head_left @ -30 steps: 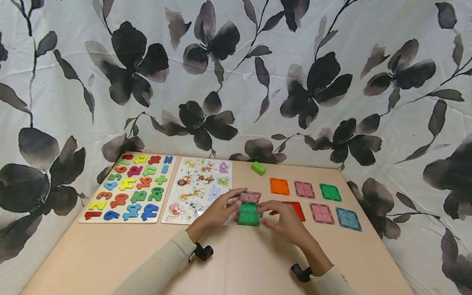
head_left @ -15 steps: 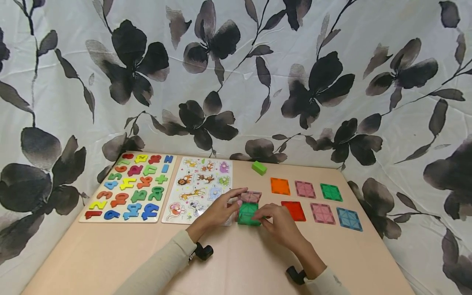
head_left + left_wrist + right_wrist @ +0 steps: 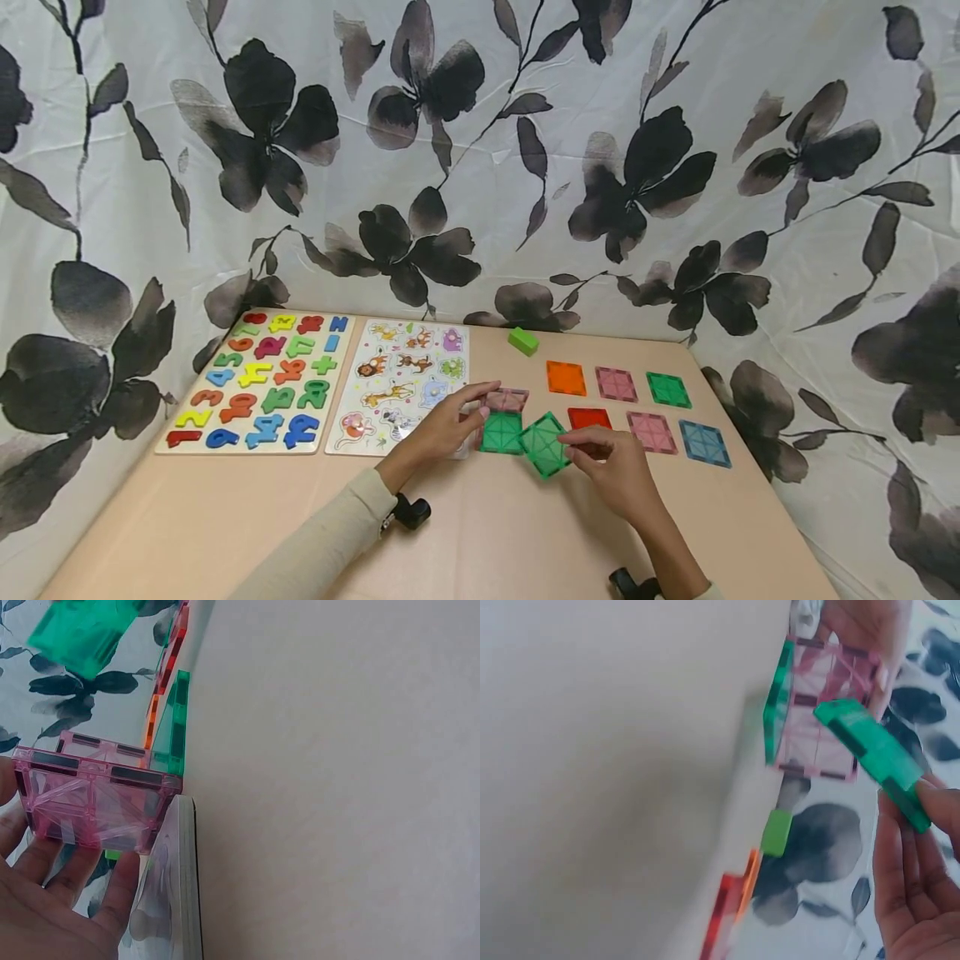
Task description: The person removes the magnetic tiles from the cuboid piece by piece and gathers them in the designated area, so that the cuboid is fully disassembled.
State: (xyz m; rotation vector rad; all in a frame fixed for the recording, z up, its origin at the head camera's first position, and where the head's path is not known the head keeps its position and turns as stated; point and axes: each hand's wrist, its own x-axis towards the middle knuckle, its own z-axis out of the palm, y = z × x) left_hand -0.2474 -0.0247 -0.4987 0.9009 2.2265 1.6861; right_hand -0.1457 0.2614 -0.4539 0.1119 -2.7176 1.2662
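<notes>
My left hand [image 3: 437, 432] rests with outstretched fingers against the left side of two joined pink see-through magnetic tiles [image 3: 507, 400]. These stand upright at a corner, at the left and back edges of a green magnetic tile [image 3: 500, 433] lying on the table. In the left wrist view, spread fingers [image 3: 116, 896] touch the face of one pink tile [image 3: 94, 802]. My right hand [image 3: 618, 471] pinches a second green magnetic tile [image 3: 545, 445] by its right corner, tilted, just right of the base tile. The right wrist view shows thumb and fingers on that tile's end.
To the right lie orange [image 3: 566, 377], red [image 3: 590, 418], pink [image 3: 617, 384], green [image 3: 669, 389] and blue [image 3: 705, 443] tiles in two rows. A green block [image 3: 523, 341] sits at the back. An animal puzzle board [image 3: 405, 392] and a number board [image 3: 251, 383] are at left.
The right hand has moved right and lifted the second green tile away from the pink and green tiles, turning it cornerwise. The left hand stays at the pink tiles.
</notes>
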